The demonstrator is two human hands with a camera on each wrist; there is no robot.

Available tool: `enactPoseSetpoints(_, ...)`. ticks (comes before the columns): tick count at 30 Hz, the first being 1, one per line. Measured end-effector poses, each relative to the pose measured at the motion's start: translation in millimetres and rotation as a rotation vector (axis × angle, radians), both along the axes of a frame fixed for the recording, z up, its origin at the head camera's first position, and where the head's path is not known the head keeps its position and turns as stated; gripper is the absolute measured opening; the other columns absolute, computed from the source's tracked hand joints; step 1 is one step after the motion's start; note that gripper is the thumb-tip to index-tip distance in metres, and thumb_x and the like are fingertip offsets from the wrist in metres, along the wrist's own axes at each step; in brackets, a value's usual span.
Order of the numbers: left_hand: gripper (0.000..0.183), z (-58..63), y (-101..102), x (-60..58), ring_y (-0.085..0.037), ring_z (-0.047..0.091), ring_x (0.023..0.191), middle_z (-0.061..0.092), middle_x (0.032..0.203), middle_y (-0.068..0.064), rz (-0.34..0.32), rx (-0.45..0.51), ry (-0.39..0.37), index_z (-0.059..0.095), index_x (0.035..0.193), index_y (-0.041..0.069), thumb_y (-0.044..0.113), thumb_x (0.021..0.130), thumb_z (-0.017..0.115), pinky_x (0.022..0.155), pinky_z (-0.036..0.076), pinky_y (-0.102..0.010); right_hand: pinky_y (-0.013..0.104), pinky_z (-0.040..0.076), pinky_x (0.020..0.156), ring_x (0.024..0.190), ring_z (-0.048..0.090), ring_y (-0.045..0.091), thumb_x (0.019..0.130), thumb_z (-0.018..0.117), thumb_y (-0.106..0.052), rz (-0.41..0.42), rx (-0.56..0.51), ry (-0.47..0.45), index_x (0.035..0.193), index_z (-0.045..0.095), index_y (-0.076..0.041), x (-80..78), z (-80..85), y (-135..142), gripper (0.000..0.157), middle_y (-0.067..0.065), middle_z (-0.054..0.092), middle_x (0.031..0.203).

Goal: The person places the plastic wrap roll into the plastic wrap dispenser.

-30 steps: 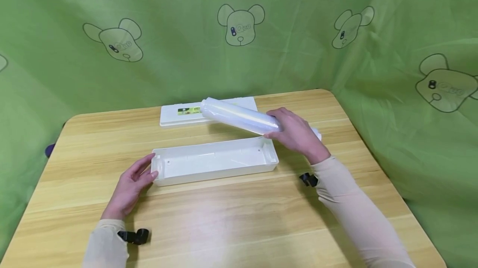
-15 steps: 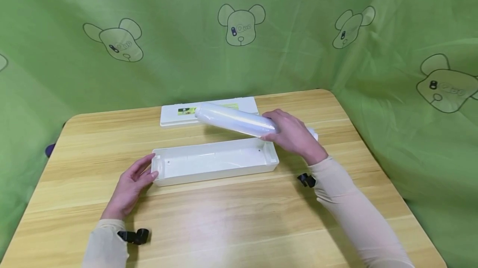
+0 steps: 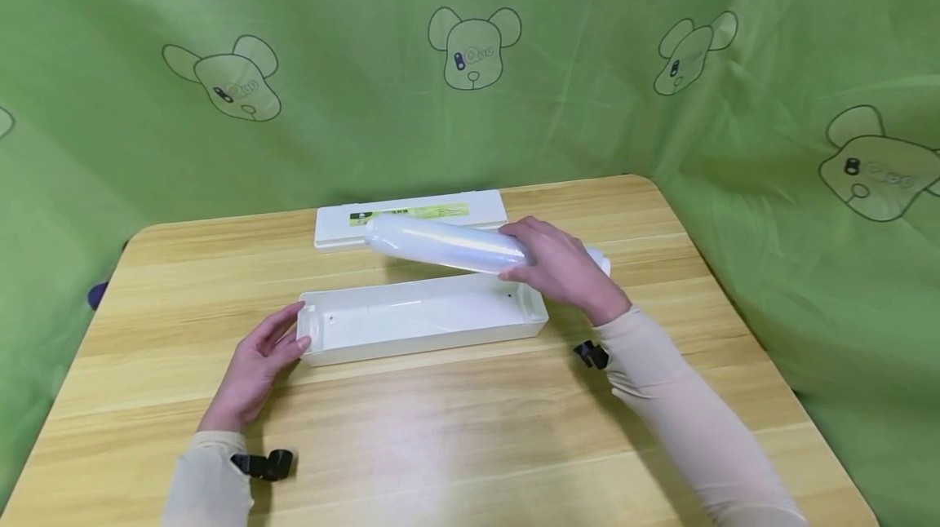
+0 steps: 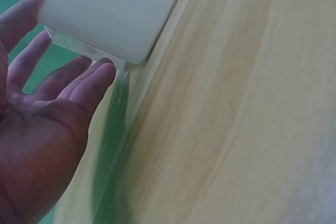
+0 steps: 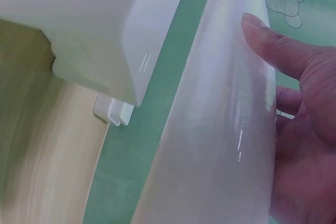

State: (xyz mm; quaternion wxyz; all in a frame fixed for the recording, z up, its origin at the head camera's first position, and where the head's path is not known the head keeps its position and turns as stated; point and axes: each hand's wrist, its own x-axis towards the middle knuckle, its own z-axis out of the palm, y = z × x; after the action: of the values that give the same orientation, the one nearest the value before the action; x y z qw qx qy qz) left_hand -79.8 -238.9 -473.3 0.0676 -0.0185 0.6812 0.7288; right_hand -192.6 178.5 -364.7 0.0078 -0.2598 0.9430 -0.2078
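My right hand (image 3: pixel 561 266) grips a roll of cling film (image 3: pixel 448 245) by its right part, thumb on the near side. The roll hangs tilted above the back edge of a long white plastic box (image 3: pixel 426 343), its left end higher and reaching over the lid behind. In the right wrist view the glossy film (image 5: pixel 220 108) runs beside the box's end (image 5: pixel 94 35). My left hand (image 3: pixel 253 368) holds the box's left end between thumb and fingers. The left wrist view shows the fingertips (image 4: pixel 100 80) along that end's edge. The box is uncovered, with nothing inside.
A white lid (image 3: pixel 481 202) with a yellow-green label lies at the back of the wooden table (image 3: pixel 470 437). Behind the table hangs a green curtain (image 3: pixel 352 103) with bear-head outlines. Black wrist cameras (image 3: pixel 268 464) sit on both sleeves.
My right hand has carried the cling film roll left and slightly toward me; its left end has lowered, uncovering more of the lid's label. The left hand and box stay still.
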Motion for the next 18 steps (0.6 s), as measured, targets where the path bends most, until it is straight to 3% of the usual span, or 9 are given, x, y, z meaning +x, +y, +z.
enactPoseSetpoints(6,0.061,-0.9,-1.0,0.0,-0.022,0.044,0.131,0.025,0.156,-0.023,0.006,0.010,0.001,0.035,0.149,0.000,0.005,0.095,0.064,0.100,0.045,-0.024,0.047,0.052,0.084,0.101,0.058,0.026,0.083,0.080,-0.032,0.031,0.008,0.005,0.134,0.057,-0.007,1.0,0.2,-7.3,0.062,0.008,0.060,0.122)
enactPoseSetpoints(18,0.062,-1.4,-0.6,0.0,-0.020,0.045,0.130,0.024,0.156,-0.024,0.002,0.015,0.005,0.034,0.150,0.000,0.005,0.096,0.064,0.100,0.044,-0.024,0.042,0.053,0.077,0.098,0.058,0.023,0.083,0.080,-0.032,0.085,0.016,0.025,0.133,0.058,-0.007,5.6,-1.0,-17.5,0.060,0.007,0.060,0.126)
